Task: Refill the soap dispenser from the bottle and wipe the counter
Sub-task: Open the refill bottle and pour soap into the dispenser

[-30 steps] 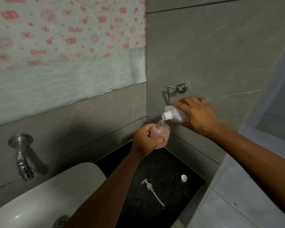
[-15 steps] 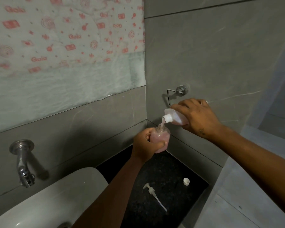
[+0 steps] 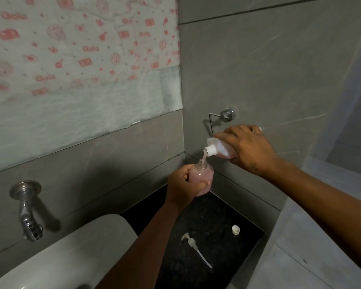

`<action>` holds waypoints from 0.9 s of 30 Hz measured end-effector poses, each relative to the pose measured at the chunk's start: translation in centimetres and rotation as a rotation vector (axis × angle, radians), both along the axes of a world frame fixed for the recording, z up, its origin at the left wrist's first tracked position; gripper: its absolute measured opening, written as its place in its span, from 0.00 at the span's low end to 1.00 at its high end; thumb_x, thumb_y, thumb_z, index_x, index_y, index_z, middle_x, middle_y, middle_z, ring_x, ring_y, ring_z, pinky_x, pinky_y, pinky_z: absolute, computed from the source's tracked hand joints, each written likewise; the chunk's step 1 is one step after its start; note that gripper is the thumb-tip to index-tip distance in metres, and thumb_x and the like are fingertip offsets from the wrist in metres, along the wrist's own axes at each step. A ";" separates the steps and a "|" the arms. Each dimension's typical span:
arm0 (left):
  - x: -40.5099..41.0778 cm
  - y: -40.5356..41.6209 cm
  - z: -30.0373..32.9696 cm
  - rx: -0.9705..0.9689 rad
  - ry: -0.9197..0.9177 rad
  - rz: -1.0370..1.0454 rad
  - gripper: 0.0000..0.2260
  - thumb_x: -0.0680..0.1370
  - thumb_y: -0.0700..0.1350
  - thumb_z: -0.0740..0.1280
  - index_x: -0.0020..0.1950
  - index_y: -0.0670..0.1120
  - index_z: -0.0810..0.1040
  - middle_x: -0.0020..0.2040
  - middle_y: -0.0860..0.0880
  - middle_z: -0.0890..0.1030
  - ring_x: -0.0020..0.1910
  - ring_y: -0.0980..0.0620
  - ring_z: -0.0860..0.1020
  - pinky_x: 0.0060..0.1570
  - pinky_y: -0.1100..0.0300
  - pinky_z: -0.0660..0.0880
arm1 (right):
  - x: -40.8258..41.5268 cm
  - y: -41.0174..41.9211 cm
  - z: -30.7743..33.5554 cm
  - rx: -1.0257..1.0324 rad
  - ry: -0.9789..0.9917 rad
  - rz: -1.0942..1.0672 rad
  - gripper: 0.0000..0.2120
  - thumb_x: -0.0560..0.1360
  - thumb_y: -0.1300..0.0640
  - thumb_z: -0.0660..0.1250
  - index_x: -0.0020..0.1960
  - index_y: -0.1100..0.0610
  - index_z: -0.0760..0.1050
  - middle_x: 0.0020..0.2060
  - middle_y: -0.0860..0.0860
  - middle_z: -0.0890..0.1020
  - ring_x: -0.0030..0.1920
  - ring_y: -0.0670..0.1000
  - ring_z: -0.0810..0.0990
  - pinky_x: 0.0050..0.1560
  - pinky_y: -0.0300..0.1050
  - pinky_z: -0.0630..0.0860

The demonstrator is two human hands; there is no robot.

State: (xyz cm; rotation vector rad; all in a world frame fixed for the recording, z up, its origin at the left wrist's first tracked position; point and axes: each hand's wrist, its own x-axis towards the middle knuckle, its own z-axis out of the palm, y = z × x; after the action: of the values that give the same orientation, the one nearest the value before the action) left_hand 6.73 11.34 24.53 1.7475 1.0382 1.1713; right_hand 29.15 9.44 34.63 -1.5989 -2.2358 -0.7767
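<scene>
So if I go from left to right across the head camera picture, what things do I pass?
Tap → basin → left hand holding the dispenser → towel ring → right hand tipping the bottle.

Dark speckled bench (image 3: 217, 274) has the pump head (image 3: 193, 246) and small white cap (image 3: 235, 229) lying below the left hand (image 3: 183, 184).

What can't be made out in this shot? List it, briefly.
- Refill bottle, head view: label and rear end covered by the right hand.
- Soap dispenser: left side hidden by the left hand.
- Sink: drain cut off by the bottom edge.
</scene>
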 end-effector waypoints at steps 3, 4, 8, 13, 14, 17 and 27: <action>0.0 0.1 -0.1 0.014 0.007 0.004 0.18 0.70 0.42 0.80 0.55 0.53 0.80 0.48 0.59 0.83 0.48 0.65 0.81 0.41 0.72 0.77 | 0.0 0.0 0.0 -0.005 0.003 0.003 0.35 0.65 0.47 0.77 0.69 0.48 0.69 0.58 0.53 0.79 0.58 0.57 0.77 0.57 0.57 0.71; 0.0 0.1 -0.1 0.017 0.007 0.008 0.18 0.70 0.42 0.80 0.55 0.53 0.80 0.48 0.59 0.83 0.48 0.64 0.82 0.41 0.72 0.78 | 0.0 0.0 0.0 -0.006 0.003 0.002 0.35 0.65 0.47 0.77 0.68 0.48 0.69 0.58 0.53 0.79 0.58 0.57 0.77 0.57 0.57 0.72; 0.0 0.0 -0.2 0.028 0.017 0.002 0.18 0.70 0.42 0.79 0.56 0.53 0.79 0.48 0.59 0.83 0.48 0.62 0.82 0.41 0.72 0.77 | -0.1 0.1 0.0 0.002 0.001 0.009 0.34 0.65 0.46 0.77 0.68 0.48 0.69 0.59 0.53 0.79 0.58 0.58 0.77 0.57 0.58 0.72; 0.0 0.1 -0.4 0.042 0.042 0.014 0.17 0.70 0.42 0.80 0.55 0.53 0.80 0.48 0.59 0.83 0.48 0.61 0.82 0.42 0.70 0.79 | -0.2 -0.2 0.4 0.001 0.014 0.033 0.30 0.67 0.44 0.68 0.67 0.49 0.69 0.58 0.55 0.80 0.57 0.59 0.78 0.57 0.59 0.72; 0.0 0.1 -0.4 0.039 0.040 0.016 0.18 0.70 0.42 0.80 0.55 0.53 0.80 0.48 0.59 0.83 0.48 0.62 0.82 0.42 0.70 0.79 | -0.2 -0.2 0.4 -0.003 0.014 0.032 0.30 0.67 0.45 0.69 0.67 0.49 0.69 0.58 0.55 0.80 0.57 0.59 0.78 0.57 0.60 0.72; 0.1 0.3 -0.4 0.042 0.046 0.019 0.17 0.70 0.42 0.79 0.54 0.54 0.79 0.47 0.60 0.82 0.48 0.65 0.81 0.42 0.70 0.79 | -0.1 -0.1 0.4 -0.021 0.009 0.018 0.30 0.67 0.45 0.69 0.68 0.50 0.70 0.58 0.55 0.79 0.58 0.59 0.78 0.57 0.60 0.71; 0.2 0.8 -0.9 0.041 0.038 0.036 0.18 0.70 0.43 0.80 0.58 0.49 0.81 0.51 0.53 0.84 0.50 0.55 0.83 0.46 0.59 0.84 | 0.2 0.2 0.4 -0.023 0.005 0.024 0.32 0.66 0.45 0.69 0.68 0.49 0.68 0.58 0.55 0.79 0.58 0.59 0.77 0.57 0.60 0.72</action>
State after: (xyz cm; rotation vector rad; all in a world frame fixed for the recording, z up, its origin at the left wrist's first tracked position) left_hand 6.94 12.13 23.62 1.7958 1.0794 1.1940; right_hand 29.34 9.61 35.05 -1.5796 -2.2634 -0.7426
